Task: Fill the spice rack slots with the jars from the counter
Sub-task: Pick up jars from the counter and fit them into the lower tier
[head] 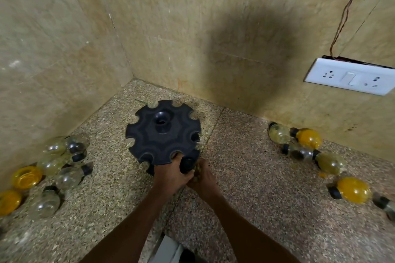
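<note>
At the lower left of the frame, a cluster of bulb-shaped jars (62,156) lies on its side on the speckled granite counter (245,177). Each jar has a rounded transparent body and a black screw cap. Most in this group look clear or faintly yellow-tinted; two jars at the far left edge (26,177) hold a bright yellow-orange powder.

At centre frame, the spice rack (163,134) stands near the corner of the counter. It is a dark, matte plastic disc with rounded notches cut around its rim and a raised hollow hub at the middle. All visible notches on the far and side edges are unfilled.

At the near edge of the rack, the left hand (168,174) curls its fingers over the rim of the disc and grips it. Immediately beside it, the right hand (203,179) wraps around the body of a jar with a black cap (187,164), holding the cap end against a near notch. The contents of this jar look granular and brownish, but the hand hides most of it.

At the right of the frame, a second group of jars (299,145) lies on the counter along the beige stone wall (192,28); two contain yellow-orange powder, others appear pale or dark-flecked. At upper right, a white switch plate (350,77) is fixed to the wall, with thin wires (346,13) rising from it.
</note>
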